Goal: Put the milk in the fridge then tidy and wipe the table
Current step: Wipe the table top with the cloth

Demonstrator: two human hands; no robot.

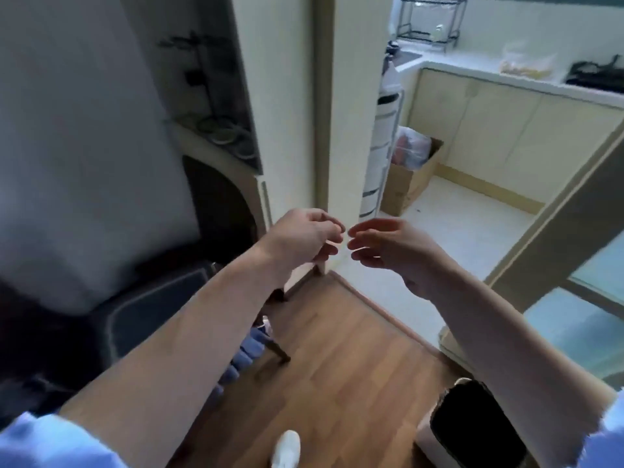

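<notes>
In the doorway between the wood floor (337,366) and the tiled kitchen, the person's two hands were held out in front, fingertips almost meeting. The left hand (304,236) had its fingers curled with the tips gathered; through the blur I could not tell whether they pinched something small. The right hand (388,251) was loosely spread and held nothing. Neither the milk nor the table showed anywhere. The tall pale front (84,130) at the left may have been the fridge, but that was only a guess. The risk, as I judged it, lay underfoot and at the sides. A chair leg (280,351) jutted into the path on the left, and a dark-topped bin (472,430) stood just beside the right forearm, so a hurried turn could have caught either. With no cloth in either hand, the wiping could also have been forgotten.
</notes>
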